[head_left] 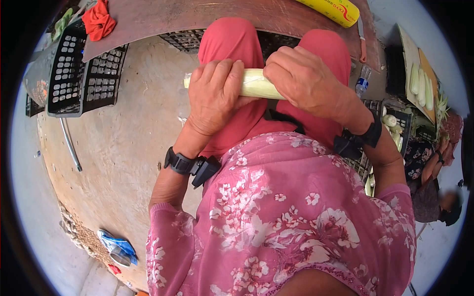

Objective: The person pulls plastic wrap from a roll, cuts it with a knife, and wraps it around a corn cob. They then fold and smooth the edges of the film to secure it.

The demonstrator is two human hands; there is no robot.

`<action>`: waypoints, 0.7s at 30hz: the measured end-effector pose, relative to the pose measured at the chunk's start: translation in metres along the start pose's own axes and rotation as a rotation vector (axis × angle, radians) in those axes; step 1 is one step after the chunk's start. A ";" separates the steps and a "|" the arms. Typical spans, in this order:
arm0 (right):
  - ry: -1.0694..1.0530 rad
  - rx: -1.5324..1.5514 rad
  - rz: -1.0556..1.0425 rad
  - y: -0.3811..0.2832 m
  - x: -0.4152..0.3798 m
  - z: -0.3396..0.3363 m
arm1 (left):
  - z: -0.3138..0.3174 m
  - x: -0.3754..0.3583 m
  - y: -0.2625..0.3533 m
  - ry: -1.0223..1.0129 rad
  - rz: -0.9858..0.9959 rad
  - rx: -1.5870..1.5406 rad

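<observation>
Brown tabletop point(163, 18) stands beyond the knees point(229, 42), above which the left hand point(215, 96) and right hand point(307, 81), fingers clamped around it, hold one pale ear of corn point(256, 90), apparently film-covered; similar ears point(421, 85) lie rightward, covering indeterminate.

Table point(163, 19) lies ahead, cloth point(100, 20) on its left end, roll point(335, 11) and knife point(362, 42) on its right, knife outermost. Bottle point(363, 83) sits just below the knife's handle. Crate point(69, 74) stands left; rod point(70, 144) lies on the floor point(108, 148) near it. At right, cobs point(389, 120) lie in a second crate point(406, 122); a co-worker point(427, 182) is beyond.
</observation>
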State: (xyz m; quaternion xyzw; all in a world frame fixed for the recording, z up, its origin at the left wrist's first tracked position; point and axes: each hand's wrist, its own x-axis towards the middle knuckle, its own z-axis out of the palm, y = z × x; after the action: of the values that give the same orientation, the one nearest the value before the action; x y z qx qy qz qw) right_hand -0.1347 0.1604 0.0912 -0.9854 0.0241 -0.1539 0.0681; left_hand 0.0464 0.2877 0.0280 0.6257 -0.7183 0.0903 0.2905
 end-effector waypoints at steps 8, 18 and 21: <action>-0.054 -0.044 0.003 0.002 -0.005 -0.004 | -0.001 0.005 -0.003 0.008 0.066 0.008; -0.049 0.163 0.126 0.014 -0.013 -0.011 | -0.002 0.004 -0.002 0.005 0.045 0.029; -0.008 0.277 0.158 0.016 -0.012 -0.006 | -0.002 0.001 -0.002 -0.004 0.037 0.049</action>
State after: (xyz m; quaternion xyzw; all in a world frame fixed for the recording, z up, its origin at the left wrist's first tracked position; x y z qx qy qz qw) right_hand -0.1483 0.1451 0.0909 -0.9622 0.0799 -0.1462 0.2154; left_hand 0.0490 0.2872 0.0297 0.6194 -0.7279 0.1121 0.2720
